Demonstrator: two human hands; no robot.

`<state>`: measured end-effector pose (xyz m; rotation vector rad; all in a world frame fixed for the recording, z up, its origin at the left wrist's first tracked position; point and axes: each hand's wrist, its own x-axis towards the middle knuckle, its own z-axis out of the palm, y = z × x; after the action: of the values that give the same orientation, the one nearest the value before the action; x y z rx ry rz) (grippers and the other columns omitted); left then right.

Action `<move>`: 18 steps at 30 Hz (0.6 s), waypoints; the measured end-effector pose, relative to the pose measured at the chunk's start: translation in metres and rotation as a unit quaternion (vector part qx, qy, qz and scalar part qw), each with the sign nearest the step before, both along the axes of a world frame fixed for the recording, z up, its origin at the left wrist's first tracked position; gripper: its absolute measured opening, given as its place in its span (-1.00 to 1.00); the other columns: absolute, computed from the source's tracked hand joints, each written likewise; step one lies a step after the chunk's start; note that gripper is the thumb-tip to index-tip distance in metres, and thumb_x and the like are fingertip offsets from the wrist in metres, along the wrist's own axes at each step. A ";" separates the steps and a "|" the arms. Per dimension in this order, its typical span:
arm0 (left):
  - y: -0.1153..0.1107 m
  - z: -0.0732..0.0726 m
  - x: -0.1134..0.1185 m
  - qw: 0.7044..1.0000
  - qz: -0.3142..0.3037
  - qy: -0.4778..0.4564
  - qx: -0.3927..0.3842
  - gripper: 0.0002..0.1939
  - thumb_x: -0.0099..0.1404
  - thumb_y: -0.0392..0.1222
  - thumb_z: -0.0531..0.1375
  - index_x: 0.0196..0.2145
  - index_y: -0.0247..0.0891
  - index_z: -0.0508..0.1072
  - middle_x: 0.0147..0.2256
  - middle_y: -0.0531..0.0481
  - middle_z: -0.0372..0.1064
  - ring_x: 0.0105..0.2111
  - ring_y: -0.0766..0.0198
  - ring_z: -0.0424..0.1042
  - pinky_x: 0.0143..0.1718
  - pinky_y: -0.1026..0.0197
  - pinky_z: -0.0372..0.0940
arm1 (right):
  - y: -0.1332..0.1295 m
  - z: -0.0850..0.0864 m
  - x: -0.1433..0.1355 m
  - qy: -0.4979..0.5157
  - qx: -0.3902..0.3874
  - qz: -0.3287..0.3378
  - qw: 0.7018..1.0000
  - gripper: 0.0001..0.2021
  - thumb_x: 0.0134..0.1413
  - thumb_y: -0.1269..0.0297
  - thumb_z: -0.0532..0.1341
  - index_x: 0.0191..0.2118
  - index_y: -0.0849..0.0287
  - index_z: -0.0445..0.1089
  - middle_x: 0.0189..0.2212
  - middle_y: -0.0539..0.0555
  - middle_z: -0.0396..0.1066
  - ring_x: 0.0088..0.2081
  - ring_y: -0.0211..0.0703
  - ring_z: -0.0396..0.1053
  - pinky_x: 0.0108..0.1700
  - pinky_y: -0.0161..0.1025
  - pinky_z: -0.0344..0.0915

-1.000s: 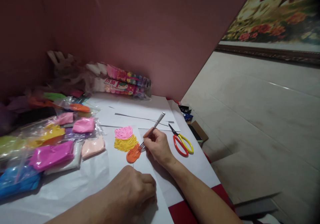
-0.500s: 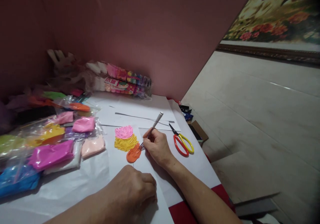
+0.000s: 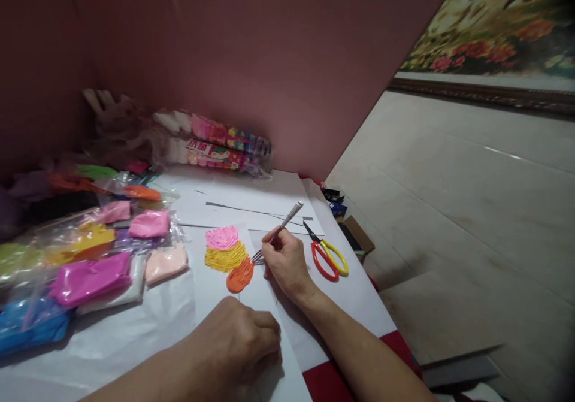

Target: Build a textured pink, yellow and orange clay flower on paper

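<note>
My right hand (image 3: 287,261) pinches a fork (image 3: 290,216) with a ridged handle. Its tines rest at the upper right edge of an orange clay patch (image 3: 239,276), whose surface is grooved. Above that patch lie a textured yellow clay patch (image 3: 226,256) and a pink one (image 3: 221,237), all on a white paper sheet (image 3: 211,294). My left hand (image 3: 240,339) lies closed on the paper below the orange clay, its fingers curled under. Its fingertips are hidden, so what they hold, if anything, does not show.
Scissors (image 3: 330,258) with red and yellow handles lie right of my right hand. Bagged clay in several colours, such as a magenta packet (image 3: 92,279), covers the left side. Behind are paper sheets (image 3: 251,192) and clay packs (image 3: 215,150) against a pink panel (image 3: 224,48).
My right hand has shifted slightly right and up with the fork, whose handle leans further right. The tines now sit at the orange clay's upper edge. My left hand stays in place.
</note>
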<state>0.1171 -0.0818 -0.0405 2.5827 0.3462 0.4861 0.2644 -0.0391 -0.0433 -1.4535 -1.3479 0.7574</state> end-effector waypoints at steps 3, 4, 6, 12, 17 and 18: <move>0.000 -0.003 0.001 1.000 0.001 -0.007 0.010 -0.82 0.16 -0.44 0.08 -0.48 -0.25 0.41 -0.47 0.05 0.45 -0.56 0.31 0.40 -0.58 0.26 0.12 | -0.001 -0.002 0.000 0.039 0.016 0.006 0.999 -0.94 -0.05 0.35 0.15 -0.37 0.20 0.28 -0.55 -0.10 0.28 -0.75 -0.38 0.21 -0.79 -0.42 0.15; -0.001 -0.003 0.002 1.000 0.002 -0.009 0.015 -0.82 0.15 -0.44 0.08 -0.50 -0.25 0.40 -0.48 0.05 0.44 -0.57 0.32 0.39 -0.59 0.26 0.10 | -0.002 -0.003 0.000 0.042 0.026 0.020 0.999 -0.94 -0.03 0.35 0.16 -0.37 0.20 0.29 -0.54 -0.09 0.29 -0.73 -0.38 0.22 -0.76 -0.42 0.17; -0.002 -0.004 0.002 0.999 0.001 -0.019 0.030 -0.82 0.15 -0.44 0.08 -0.51 -0.25 0.39 -0.50 0.05 0.43 -0.60 0.33 0.36 -0.61 0.25 0.08 | -0.004 -0.004 -0.002 0.035 0.040 0.059 0.997 -0.95 0.00 0.35 0.17 -0.37 0.21 0.31 -0.53 -0.06 0.30 -0.67 -0.37 0.25 -0.68 -0.41 0.21; 0.001 0.007 -0.009 0.967 0.130 -0.198 0.092 -0.77 0.28 -0.31 0.11 -0.54 -0.26 0.31 -0.61 0.07 0.25 -0.65 0.36 0.19 -0.60 0.25 0.05 | -0.012 0.001 -0.003 0.010 0.093 0.143 0.985 -0.90 0.12 0.35 0.12 -0.22 0.18 0.31 -0.39 0.01 0.34 -0.58 -0.37 0.24 -0.58 -0.41 0.25; 0.023 0.017 -0.017 0.916 0.295 -0.272 -0.014 -0.87 0.26 -0.26 0.16 -0.21 -0.27 0.37 -0.48 0.07 0.30 -0.55 0.36 0.25 -0.54 0.30 0.17 | -0.021 0.008 -0.003 -0.093 0.211 0.221 0.948 -0.54 0.08 0.46 0.06 0.13 0.12 0.14 -0.37 0.03 0.36 -0.42 -0.23 0.35 -0.34 -0.28 0.36; 0.027 0.018 -0.017 0.923 0.284 -0.257 -0.042 -0.86 0.25 -0.25 0.17 -0.21 -0.26 0.39 -0.48 0.08 0.31 -0.54 0.35 0.27 -0.53 0.30 0.20 | -0.024 0.009 -0.004 -0.117 0.231 0.233 0.937 -0.45 0.06 0.49 0.05 0.21 0.12 0.04 -0.38 0.03 0.37 -0.40 -0.21 0.35 -0.31 -0.26 0.36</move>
<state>0.1002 -0.0546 -0.0227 2.1287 0.9015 1.2837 0.2608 -0.0627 -0.0341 -0.8746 -1.9426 0.5115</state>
